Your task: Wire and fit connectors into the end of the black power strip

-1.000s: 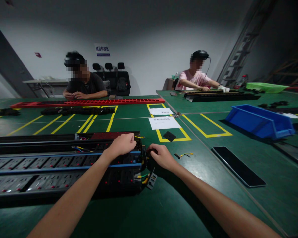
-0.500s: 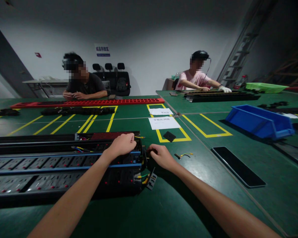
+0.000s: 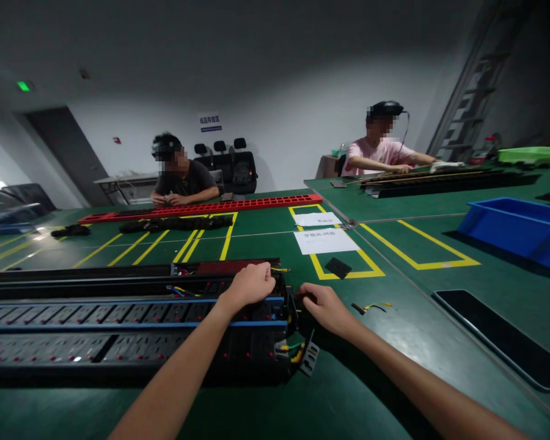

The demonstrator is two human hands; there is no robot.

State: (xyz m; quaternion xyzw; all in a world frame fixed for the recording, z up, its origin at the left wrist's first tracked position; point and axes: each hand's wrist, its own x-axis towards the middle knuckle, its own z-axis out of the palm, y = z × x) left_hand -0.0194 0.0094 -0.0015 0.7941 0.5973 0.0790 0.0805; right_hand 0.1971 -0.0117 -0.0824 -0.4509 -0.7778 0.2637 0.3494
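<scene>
Several long black power strips (image 3: 156, 313) with rows of sockets and red dots lie side by side, reaching in from the left. My left hand (image 3: 253, 283) is closed over the right end of a strip, its fingertips hidden. Just right of that end, my right hand (image 3: 321, 307) is curled with thumb and forefinger brought together beside a dark end plate (image 3: 292, 310). What sits in its fingers is too small or hidden to make out. On the nearest strip, a grey metal end plate (image 3: 310, 355) hangs tilted, with green and yellow wires (image 3: 296, 352) at the opening.
To the right lie a small wired part (image 3: 371, 307), a black tablet-like slab (image 3: 499, 339) and a blue bin (image 3: 517, 232). White paper sheets (image 3: 325, 241) and a black plate (image 3: 338, 267) are ahead. Beyond a red rail (image 3: 211, 208), two people (image 3: 186, 177) work across the green table.
The view has swung left and up, so everything sits further right and lower. Both hands keep nearly the same place at the strip ends.
</scene>
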